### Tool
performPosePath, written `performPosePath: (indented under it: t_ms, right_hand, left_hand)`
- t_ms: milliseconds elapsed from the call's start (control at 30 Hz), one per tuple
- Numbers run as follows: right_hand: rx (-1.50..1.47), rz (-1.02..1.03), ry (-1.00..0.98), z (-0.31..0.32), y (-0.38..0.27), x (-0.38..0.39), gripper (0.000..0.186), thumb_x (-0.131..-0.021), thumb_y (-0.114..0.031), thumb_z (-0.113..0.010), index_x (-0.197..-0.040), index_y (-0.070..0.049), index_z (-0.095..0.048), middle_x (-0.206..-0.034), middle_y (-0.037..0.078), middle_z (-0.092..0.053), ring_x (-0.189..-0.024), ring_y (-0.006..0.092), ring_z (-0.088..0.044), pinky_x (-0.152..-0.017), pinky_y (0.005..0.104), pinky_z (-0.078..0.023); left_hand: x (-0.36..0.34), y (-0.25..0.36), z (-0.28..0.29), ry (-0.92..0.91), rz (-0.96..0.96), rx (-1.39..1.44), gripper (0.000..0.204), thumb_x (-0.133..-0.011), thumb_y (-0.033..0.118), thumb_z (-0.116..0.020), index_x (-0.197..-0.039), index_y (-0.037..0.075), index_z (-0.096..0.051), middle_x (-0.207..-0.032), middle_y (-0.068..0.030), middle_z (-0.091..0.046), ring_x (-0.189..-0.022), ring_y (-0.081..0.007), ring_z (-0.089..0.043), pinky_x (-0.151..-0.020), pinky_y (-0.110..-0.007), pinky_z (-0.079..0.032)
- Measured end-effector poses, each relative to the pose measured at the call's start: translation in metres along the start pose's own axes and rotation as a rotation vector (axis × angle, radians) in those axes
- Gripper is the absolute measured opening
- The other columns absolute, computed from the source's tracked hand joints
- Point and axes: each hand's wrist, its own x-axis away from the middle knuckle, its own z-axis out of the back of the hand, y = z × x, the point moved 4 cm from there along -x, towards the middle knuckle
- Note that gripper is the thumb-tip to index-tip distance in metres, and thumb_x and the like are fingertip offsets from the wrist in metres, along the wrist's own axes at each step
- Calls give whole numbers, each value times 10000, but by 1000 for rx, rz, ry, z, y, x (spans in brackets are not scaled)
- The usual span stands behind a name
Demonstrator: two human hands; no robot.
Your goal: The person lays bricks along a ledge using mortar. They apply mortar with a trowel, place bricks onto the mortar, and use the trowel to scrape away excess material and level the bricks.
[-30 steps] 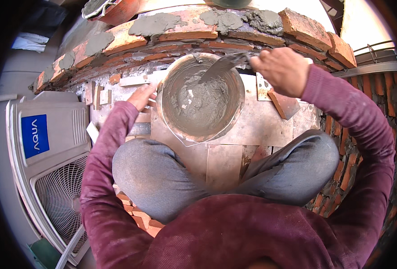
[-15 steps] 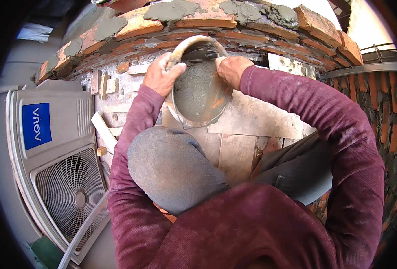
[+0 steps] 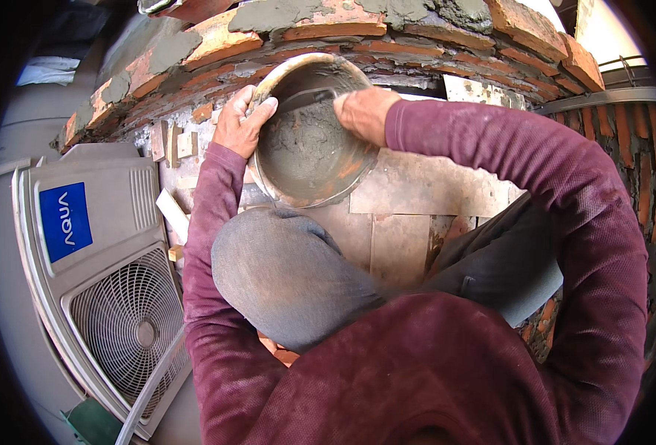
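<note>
A round bucket (image 3: 354,194) caked with mortar stands in front of me beyond my knees, its mouth tilted toward me. Wet grey mortar (image 3: 302,144) covers its inside, with orange-brown wall showing at the lower right. My left hand (image 3: 242,124) is closed on the bucket's left rim, thumb lying over the edge. Inside the far part of the bucket, my right hand (image 3: 365,115) is closed round a trowel (image 3: 305,99). Its thin metal edge shows against the mortar, while the handle is hidden in my fist.
A curved brick wall (image 3: 335,30) topped with mortar patches runs behind the bucket. At left stands an air-conditioner outdoor unit (image 3: 113,282) with a pale hose (image 3: 150,389). Boards (image 3: 398,241) lie under the bucket, and wood offcuts (image 3: 172,144) lie left of it. Another brick wall (image 3: 643,185) rises at right.
The bucket has shifted a little left with my left hand. My right hand has moved left over the bucket, and the trowel's metal shows more plainly. The mortar surface looks rougher.
</note>
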Motion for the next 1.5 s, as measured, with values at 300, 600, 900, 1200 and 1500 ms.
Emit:
performPosePath:
  t_ms: [300, 600, 900, 1200, 1500]
  right_hand:
    - [-193, -17, -293, -39, 34, 14, 259, -815, -130, -639, -969, 76, -609, -929, 208, -696, -875, 331, -707, -738, 405, -582]
    - [-1026, -131, -584, -75, 8, 25, 162, -933, -129, -521, -1034, -4, -544, -648, 97, -591, -485, 217, -616, -417, 341, -517]
    - [-1393, 53, -514, -76, -17, 28, 83, -861, -102, -569, -886, -41, -519, -642, 79, -520, -491, 181, -550, -410, 348, -493]
    - [-1726, 238, -653, -100, 42, 65, 174, -871, -65, -603, -1042, -58, -577, -665, -7, -514, -461, 98, -494, -374, 276, -408]
    - [-1547, -53, -157, -34, 159, 170, 197, -900, -69, -646, -1057, 18, -564, -709, 55, -598, -451, 84, -529, -358, 241, -436]
  left_hand:
    - [16, 31, -32, 89, -35, 88, 283, -887, 253, -661, -1004, -4, -643, -818, -109, -623, -770, -165, -574, -734, -313, -464]
    - [37, 23, -33, 231, 38, 222, 211, -882, 174, -670, -944, -23, -630, -776, -49, -575, -748, -111, -501, -693, -274, -435]
    - [33, 13, -43, 300, 81, 431, 210, -905, 135, -635, -1028, -35, -629, -872, -32, -601, -817, -100, -514, -751, -259, -437]
    - [35, 5, -36, 380, 160, 556, 159, -978, 120, -578, -1056, -17, -603, -973, -18, -616, -886, -77, -535, -823, -237, -439]
    - [60, -26, -23, 544, 196, 623, 191, -996, 131, -555, -1102, -24, -593, -1057, -66, -652, -920, -95, -569, -834, -251, -455]
